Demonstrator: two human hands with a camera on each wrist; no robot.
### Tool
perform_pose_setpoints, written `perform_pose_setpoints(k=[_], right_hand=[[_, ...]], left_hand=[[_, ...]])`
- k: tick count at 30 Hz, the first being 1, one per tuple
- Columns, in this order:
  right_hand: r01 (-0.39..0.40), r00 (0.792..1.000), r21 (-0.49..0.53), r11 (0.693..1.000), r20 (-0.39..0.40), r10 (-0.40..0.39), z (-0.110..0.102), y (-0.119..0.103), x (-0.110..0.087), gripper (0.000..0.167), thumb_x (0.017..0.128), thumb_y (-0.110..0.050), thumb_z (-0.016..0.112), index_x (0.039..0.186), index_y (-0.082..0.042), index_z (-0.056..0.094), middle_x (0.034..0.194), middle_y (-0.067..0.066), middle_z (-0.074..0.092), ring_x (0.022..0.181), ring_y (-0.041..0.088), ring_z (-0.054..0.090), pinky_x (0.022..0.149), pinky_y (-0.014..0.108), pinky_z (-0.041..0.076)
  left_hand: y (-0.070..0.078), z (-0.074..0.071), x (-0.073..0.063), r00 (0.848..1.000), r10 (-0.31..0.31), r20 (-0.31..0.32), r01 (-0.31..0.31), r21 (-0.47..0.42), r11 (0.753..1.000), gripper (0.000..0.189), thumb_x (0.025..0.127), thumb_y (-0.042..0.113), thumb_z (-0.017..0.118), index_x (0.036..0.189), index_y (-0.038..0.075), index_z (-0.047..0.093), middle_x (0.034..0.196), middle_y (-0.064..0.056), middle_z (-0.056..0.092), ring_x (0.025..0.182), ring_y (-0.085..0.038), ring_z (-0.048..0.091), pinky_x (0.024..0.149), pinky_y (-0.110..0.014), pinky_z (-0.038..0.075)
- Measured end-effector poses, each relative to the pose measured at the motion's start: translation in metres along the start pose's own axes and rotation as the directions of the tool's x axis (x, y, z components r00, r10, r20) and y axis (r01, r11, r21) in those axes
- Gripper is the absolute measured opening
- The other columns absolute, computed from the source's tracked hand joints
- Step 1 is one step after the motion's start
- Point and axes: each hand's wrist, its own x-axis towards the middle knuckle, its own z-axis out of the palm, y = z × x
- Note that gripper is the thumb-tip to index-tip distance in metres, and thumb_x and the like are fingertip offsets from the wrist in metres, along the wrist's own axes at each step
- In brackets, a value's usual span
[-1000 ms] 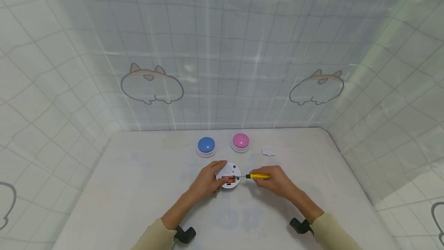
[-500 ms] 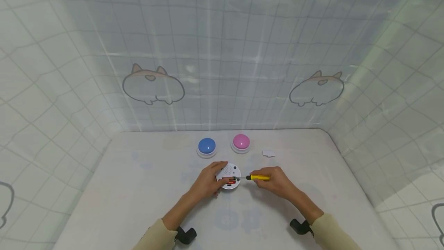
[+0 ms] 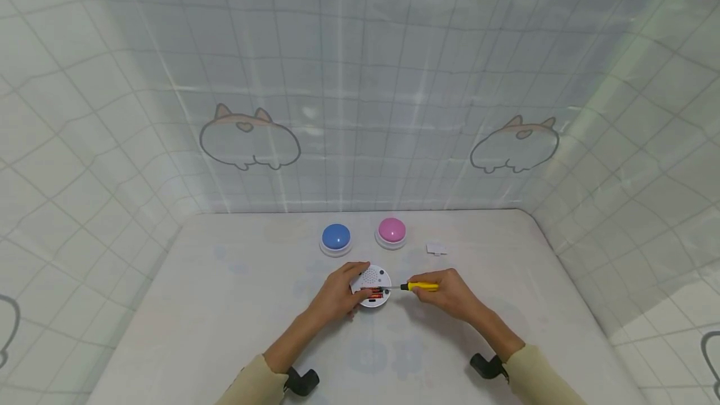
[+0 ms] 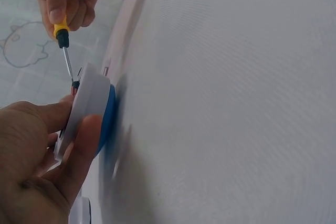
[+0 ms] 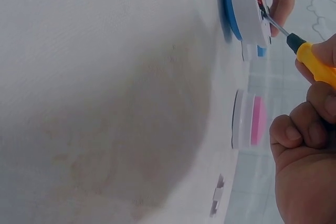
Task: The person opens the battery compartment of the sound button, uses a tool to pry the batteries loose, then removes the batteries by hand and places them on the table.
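My left hand (image 3: 335, 291) grips a round white push-button device (image 3: 372, 276) by its left side, thumb on the upturned underside. Speaker holes and an uncovered battery compartment with red-and-black batteries (image 3: 375, 295) show there. In the left wrist view its blue dome (image 4: 108, 121) faces down toward the tabletop. My right hand (image 3: 450, 293) holds a yellow-handled screwdriver (image 3: 423, 286) with a black collar. The metal shaft (image 5: 277, 25) reaches to the right end of the compartment, by the batteries; the exact contact of the tip is too small to tell.
Behind the hands stand a blue-domed button (image 3: 335, 237) and a pink-domed button (image 3: 391, 231), both dome up. A small white battery cover (image 3: 436, 249) lies to their right. The white tabletop (image 3: 225, 305) ends at a grid-patterned curtain (image 3: 360, 111) at the back and sides.
Both hands, the device and the screwdriver keep nearly the same places. Only a very slight shift of the head view shows.
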Motion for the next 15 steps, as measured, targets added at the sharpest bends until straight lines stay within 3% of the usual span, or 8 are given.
perform_pose_setpoints(k=[15], right_hand=[[0.016, 1.000, 0.004, 1.000, -0.001, -0.016, -0.0020, 0.0006, 0.0024, 0.022, 0.090, -0.026, 0.075, 0.110, -0.020, 0.080, 0.106, -0.002, 0.076, 0.086, 0.013, 0.063, 0.073, 0.023, 0.054]], left_hand=[[-0.0004, -0.0037, 0.0012, 1.000, 0.019, -0.002, -0.019, 0.027, 0.999, 0.063, 0.090, 0.028, 0.078, 0.146, 0.014, 0.053, 0.145, -0.004, 0.053, 0.053, -0.002, 0.051, 0.056, -0.020, 0.047]])
